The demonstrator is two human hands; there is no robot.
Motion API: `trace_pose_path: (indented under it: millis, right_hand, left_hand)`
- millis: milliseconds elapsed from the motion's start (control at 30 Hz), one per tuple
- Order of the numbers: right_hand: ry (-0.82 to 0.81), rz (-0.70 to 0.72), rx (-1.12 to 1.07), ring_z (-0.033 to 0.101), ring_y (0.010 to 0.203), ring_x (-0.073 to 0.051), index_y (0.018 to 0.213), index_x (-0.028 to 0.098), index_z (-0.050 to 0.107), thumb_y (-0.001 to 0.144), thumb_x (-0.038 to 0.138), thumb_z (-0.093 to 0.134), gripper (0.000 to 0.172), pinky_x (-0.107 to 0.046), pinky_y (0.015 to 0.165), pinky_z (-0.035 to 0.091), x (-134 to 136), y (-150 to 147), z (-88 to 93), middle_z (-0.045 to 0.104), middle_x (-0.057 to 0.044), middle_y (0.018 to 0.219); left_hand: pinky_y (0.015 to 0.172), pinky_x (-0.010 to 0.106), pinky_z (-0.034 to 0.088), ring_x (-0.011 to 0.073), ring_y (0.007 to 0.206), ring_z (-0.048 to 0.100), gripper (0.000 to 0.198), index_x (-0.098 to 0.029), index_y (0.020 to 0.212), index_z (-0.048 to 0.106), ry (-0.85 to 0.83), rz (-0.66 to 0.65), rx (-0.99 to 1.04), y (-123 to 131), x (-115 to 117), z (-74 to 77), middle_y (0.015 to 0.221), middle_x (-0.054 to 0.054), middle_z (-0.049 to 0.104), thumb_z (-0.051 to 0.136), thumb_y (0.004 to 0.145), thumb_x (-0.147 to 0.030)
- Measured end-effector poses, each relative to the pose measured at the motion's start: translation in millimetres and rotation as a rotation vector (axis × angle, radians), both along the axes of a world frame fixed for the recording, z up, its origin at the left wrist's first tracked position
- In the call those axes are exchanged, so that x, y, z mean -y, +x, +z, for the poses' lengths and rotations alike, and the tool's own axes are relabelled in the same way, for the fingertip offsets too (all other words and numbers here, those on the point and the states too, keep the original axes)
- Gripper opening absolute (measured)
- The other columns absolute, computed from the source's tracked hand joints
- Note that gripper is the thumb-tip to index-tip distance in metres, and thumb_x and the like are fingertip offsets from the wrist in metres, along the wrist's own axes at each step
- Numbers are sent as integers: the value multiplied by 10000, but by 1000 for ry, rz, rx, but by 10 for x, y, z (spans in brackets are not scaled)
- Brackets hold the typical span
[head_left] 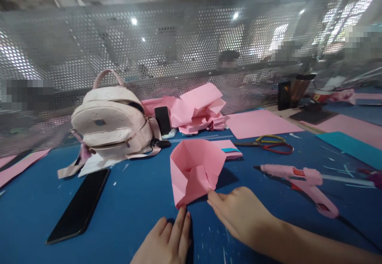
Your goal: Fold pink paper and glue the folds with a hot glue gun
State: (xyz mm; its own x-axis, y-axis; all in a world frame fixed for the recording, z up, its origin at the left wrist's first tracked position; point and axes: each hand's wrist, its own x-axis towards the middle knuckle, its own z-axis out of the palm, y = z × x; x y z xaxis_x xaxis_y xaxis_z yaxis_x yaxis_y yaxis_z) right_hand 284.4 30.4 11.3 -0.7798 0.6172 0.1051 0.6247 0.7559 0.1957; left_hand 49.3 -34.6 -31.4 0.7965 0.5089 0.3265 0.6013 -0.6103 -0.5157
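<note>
A folded pink paper bag (pixel 195 176) lies on the blue table in front of me, its mouth spread open and creases showing at its base. My right hand (pixel 243 212) pinches the bag's near right corner between thumb and fingers. Stretched out at the near left corner, the fingers of my left hand (pixel 171 236) touch the paper with their tips and grip nothing. Behind the bag lies a pink paper strip (pixel 231 148) with a blue band. To the right rests a pink glue gun (pixel 298 176) with a clear stick in its back.
Scissors (pixel 268 143) with red and yellow handles lie behind the glue gun. A black phone (pixel 79 206) lies at the left, near a pale backpack (pixel 113 120). Crumpled pink paper (pixel 199 108) and a flat pink sheet (pixel 262 124) sit along the perforated metal divider (pixel 185 49).
</note>
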Motion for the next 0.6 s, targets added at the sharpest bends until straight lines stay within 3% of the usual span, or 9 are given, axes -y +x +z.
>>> trace_pose_path:
  millis: [133, 367, 600]
  right_hand:
    - [-62, -47, 38, 681, 492, -202, 994, 164, 608, 826, 142, 628, 171, -339, 446, 69, -31, 10, 44, 727, -10, 675]
    - [83, 23, -69, 619, 423, -182, 913, 170, 610, 793, 149, 644, 127, -346, 453, 96, -7, 13, -44, 705, -13, 664]
    - [46, 73, -46, 598, 427, -174, 897, 172, 601, 779, 143, 625, 124, -348, 446, 120, -46, 4, -90, 685, -19, 642]
  left_hand:
    - [598, 300, 485, 163, 606, 685, 319, -25, 1223, 621, -36, 20, -18, 12, 19, -1, 1184, 220, 712, 481, 948, -106]
    - [614, 310, 498, 164, 596, 684, 406, -18, 1249, 601, -72, 27, -57, -7, -5, -10, 1218, 230, 695, 382, 906, -18]
    - [570, 285, 507, 144, 511, 673, 428, -18, 1164, 642, -84, -30, 89, -26, -67, 34, 1135, 232, 732, 309, 898, 12]
